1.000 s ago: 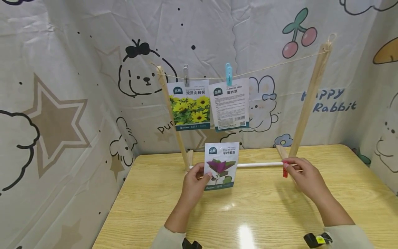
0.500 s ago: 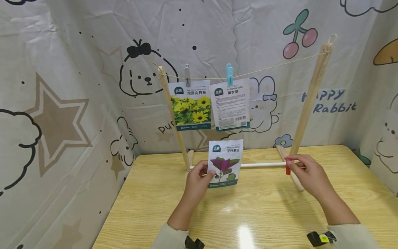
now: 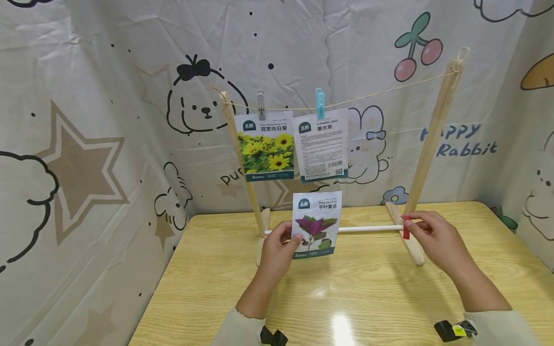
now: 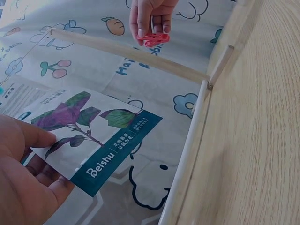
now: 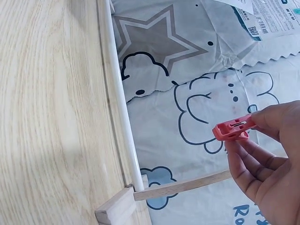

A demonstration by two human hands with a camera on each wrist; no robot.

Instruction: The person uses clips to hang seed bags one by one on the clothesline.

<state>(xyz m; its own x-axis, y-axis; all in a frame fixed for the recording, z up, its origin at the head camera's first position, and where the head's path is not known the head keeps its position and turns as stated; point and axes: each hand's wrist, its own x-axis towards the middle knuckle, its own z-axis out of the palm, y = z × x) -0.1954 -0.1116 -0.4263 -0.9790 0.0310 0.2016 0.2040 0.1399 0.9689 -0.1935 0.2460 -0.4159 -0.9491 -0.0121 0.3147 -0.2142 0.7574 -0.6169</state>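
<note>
My left hand (image 3: 277,250) pinches a seed packet (image 3: 318,223) by its left edge, thumb in front and fingers behind. The packet shows a purple-leaved plant and a teal bottom band, and it is held upright below the hanging packets. My right hand (image 3: 439,238) pinches a red clothespin (image 3: 406,228) near the rack's right foot; in the right wrist view the clothespin (image 5: 233,129) sits between thumb and fingertips. A sunflower packet (image 3: 266,149) hangs from the string under a grey clothespin (image 3: 261,105). Beside it, a text-covered packet (image 3: 321,146) hangs under a blue clothespin (image 3: 320,103).
The string (image 3: 385,91) slopes up from the left wooden post (image 3: 242,158) to the taller-looking right post (image 3: 433,139). A white rod (image 3: 368,229) joins the posts low down over the wooden table (image 3: 346,298). A printed curtain (image 3: 130,96) stands behind.
The left hand has shifted the purple-leaf packet slightly right and up. The right hand has moved a little right and up with the red clothespin. The hanging packets stay in place.
</note>
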